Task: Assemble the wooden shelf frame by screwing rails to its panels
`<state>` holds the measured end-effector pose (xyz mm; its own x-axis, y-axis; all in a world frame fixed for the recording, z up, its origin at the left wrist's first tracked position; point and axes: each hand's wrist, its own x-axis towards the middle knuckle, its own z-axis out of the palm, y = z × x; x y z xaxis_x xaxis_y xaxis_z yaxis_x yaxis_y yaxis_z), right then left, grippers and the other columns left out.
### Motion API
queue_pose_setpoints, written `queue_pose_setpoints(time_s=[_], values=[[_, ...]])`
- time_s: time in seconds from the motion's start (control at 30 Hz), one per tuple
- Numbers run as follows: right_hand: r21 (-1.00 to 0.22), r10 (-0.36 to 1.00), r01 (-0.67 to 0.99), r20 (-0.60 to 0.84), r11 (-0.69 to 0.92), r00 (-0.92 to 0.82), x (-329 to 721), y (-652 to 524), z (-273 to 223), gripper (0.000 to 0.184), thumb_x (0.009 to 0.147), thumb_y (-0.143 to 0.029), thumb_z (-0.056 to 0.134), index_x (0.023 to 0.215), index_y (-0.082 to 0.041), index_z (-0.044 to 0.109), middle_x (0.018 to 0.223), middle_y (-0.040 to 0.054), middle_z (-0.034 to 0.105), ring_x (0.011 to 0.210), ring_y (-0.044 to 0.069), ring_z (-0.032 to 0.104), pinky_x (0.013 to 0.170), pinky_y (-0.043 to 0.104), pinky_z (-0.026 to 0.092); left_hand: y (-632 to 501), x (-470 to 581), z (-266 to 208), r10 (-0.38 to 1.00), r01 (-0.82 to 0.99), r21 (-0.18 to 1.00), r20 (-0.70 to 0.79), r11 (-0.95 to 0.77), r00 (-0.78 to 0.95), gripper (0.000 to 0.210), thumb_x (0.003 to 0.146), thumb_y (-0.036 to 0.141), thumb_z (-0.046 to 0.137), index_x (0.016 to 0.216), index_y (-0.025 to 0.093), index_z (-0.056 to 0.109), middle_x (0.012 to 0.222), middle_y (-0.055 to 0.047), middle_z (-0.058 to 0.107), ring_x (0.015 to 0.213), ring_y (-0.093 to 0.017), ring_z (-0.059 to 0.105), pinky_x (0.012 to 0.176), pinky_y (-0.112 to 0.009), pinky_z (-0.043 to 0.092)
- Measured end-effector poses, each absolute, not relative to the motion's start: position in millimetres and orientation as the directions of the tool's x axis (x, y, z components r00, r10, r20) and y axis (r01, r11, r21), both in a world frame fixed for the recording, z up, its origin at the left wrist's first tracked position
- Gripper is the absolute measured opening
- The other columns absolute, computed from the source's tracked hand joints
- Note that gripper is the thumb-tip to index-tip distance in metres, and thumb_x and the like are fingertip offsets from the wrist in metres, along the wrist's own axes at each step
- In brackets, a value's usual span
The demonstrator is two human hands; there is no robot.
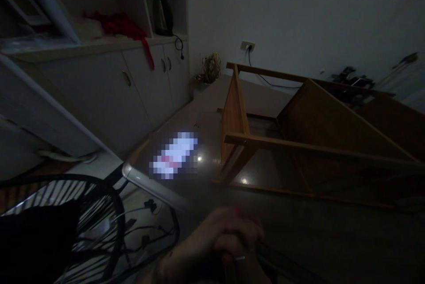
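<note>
At the bottom centre, my left hand [215,226] and my right hand [247,266] are pressed together, fingers wrapped closely over each other. A small shiny metal piece [239,258] shows between the fingers; the dark picture does not tell whether it is a ring or a held part. Both hands are closed near the table's front edge. Beyond them a wooden shelf frame [272,141] lies on its side on the table [206,111], apart from the hands. A bright, pixelated rectangle [174,155] lies left of the frame, its kind blurred out.
A black slatted chair [119,213] stands at lower left, with cables [151,205] on the floor. White cabinets [109,80] line the left, bearing red cloth [119,25] and a kettle [162,16]. A dried plant [210,67] stands behind the table, near a wall socket [247,46].
</note>
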<state>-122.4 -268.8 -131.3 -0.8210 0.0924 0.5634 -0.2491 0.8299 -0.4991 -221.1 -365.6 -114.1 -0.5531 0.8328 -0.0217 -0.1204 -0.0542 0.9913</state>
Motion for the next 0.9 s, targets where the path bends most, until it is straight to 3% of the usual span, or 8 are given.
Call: queue_pose_setpoints(time_s=[0.17, 0.3, 0.37, 0.5, 0.63, 0.7, 0.77, 0.9], values=[[-0.582, 0.279, -0.1, 0.525, 0.807, -0.804, -115.9, -271.4, -120.1, 0.035, 0.101, -0.049, 0.031, 0.106, -0.034, 0.062, 0.1, 0.0034, 0.057, 0.095, 0.02, 0.055, 0.086, 0.034, 0.048, -361.6, -219.7, -120.9, 0.849, -0.271, 0.963, -0.134, -0.011, -0.51, 0.053, 0.086, 0.067, 0.046, 0.077, 0.017, 0.063, 0.072, -0.005, 0.062, 0.069, -0.018, 0.062, 0.062, -0.029, 0.051], [-0.705, 0.297, -0.172, 0.49, 0.688, -0.82, -123.5, -270.4, -116.5, 0.033, 0.099, -0.049, 0.038, 0.101, -0.029, 0.065, 0.089, 0.0025, 0.058, 0.084, 0.017, 0.057, 0.071, 0.028, 0.05, -358.0, -221.4, -123.4, 0.688, -0.303, 0.953, -0.225, 0.008, -0.69, 0.053, 0.08, 0.071, 0.055, 0.076, 0.018, 0.057, 0.07, -0.002, 0.058, 0.066, -0.015, 0.056, 0.058, -0.025, 0.046], [-0.793, 0.369, -0.216, 0.481, 0.569, -0.795, -129.0, -272.2, -119.5, 0.032, 0.1, -0.044, 0.039, 0.093, -0.026, 0.065, 0.08, 0.0006, 0.059, 0.075, 0.014, 0.059, 0.065, 0.026, 0.048, -358.4, -223.5, -122.2, 0.617, -0.185, 0.983, -0.157, 0.019, -0.771, 0.052, 0.08, 0.07, 0.055, 0.072, 0.018, 0.055, 0.066, 0.0, 0.055, 0.062, -0.013, 0.051, 0.055, -0.023, 0.042], [-0.91, 0.567, -0.269, 0.408, 0.315, -0.715, -132.4, -276.6, -125.7, 0.038, 0.1, -0.043, 0.041, 0.074, -0.023, 0.06, 0.061, -0.0025, 0.056, 0.056, 0.011, 0.055, 0.056, 0.023, 0.044, -361.1, -225.7, -124.7, 0.653, 0.067, 0.998, 0.058, -0.012, -0.755, 0.045, 0.091, 0.057, 0.049, 0.068, 0.018, 0.052, 0.061, 0.001, 0.052, 0.056, -0.011, 0.048, 0.053, -0.022, 0.039], [-0.905, 0.654, -0.249, 0.422, 0.345, -0.628, -125.7, -266.2, -126.9, 0.04, 0.101, -0.041, 0.039, 0.073, -0.023, 0.061, 0.066, 0.0007, 0.063, 0.067, 0.015, 0.061, 0.064, 0.026, 0.048, -360.3, -239.1, -135.9, 0.486, 0.327, 0.945, 0.292, -0.012, -0.824, 0.019, 0.087, 0.037, 0.062, 0.088, 0.02, 0.054, 0.077, 0.001, 0.055, 0.068, -0.012, 0.052, 0.062, -0.022, 0.044], [-0.911, 0.707, -0.155, 0.396, 0.381, -0.586, -122.3, -256.4, -127.7, 0.038, 0.101, -0.04, 0.038, 0.08, -0.023, 0.064, 0.074, 0.0023, 0.066, 0.074, 0.016, 0.063, 0.068, 0.027, 0.049, -355.9, -253.8, -138.7, 0.348, 0.391, 0.92, 0.357, 0.029, -0.867, 0.03, 0.084, 0.035, 0.068, 0.105, 0.022, 0.052, 0.091, -0.001, 0.056, 0.08, -0.015, 0.056, 0.072, -0.026, 0.048], [-0.899, 0.722, -0.048, 0.38, 0.435, -0.578, -121.2, -246.8, -128.5, 0.035, 0.101, -0.039, 0.038, 0.091, -0.023, 0.067, 0.087, 0.0047, 0.07, 0.081, 0.018, 0.065, 0.072, 0.029, 0.051, -349.2, -270.3, -138.2, 0.316, 0.438, 0.897, 0.4, 0.055, -0.86, 0.051, 0.08, 0.037, 0.071, 0.122, 0.023, 0.045, 0.114, -0.006, 0.054, 0.1, -0.02, 0.057, 0.085, -0.034, 0.05], [-0.768, 0.568, 0.004, 0.47, 0.641, -0.675, -128.4, -234.2, -127.7, 0.03, 0.1, -0.034, 0.041, 0.105, -0.025, 0.069, 0.102, 0.0049, 0.071, 0.096, 0.02, 0.064, 0.085, 0.034, 0.05, -337.8, -292.9, -133.8, 0.535, 0.532, 0.838, 0.397, 0.119, -0.745, 0.091, 0.077, 0.046, 0.074, 0.146, 0.021, 0.02, 0.152, -0.019, 0.029, 0.141, -0.032, 0.033, 0.113, -0.051, 0.034]])
